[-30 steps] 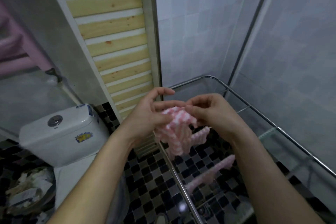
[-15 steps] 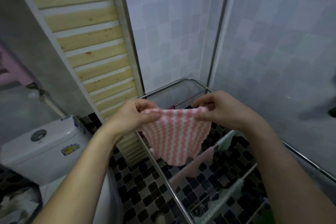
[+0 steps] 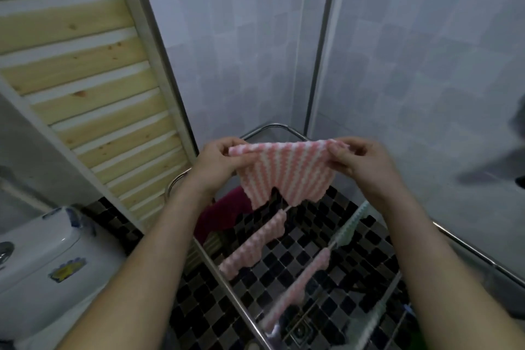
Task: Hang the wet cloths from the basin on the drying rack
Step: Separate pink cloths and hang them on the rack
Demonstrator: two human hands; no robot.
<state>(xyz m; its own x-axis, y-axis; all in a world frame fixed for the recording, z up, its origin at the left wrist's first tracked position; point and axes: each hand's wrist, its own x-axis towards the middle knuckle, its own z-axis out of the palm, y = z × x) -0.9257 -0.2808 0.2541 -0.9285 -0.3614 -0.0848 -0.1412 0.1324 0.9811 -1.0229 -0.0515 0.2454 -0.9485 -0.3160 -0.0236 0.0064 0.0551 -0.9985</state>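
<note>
A pink-and-white striped cloth [image 3: 285,172] is stretched flat between my hands above the far end of the metal drying rack [image 3: 227,287]. My left hand [image 3: 220,163] pinches its top left corner and my right hand [image 3: 360,162] pinches its top right corner. Its lower edge hangs free over the rack's rods. Two pink striped cloths [image 3: 255,244] [image 3: 304,275] hang over rods below. A mint green cloth [image 3: 350,226] hangs on a rod to the right, and a dark red cloth [image 3: 224,213] hangs at the rack's left side. The basin is out of view.
A white toilet cistern [image 3: 37,261] stands at the lower left. A wooden slatted panel [image 3: 79,74] leans against the wall behind it. Grey tiled walls close the corner behind the rack. The floor is black-and-grey mosaic tile [image 3: 298,239].
The bunched cloth has been opened out flat between both hands and lifted further over the rack's far end. My view has swung right and forward.
</note>
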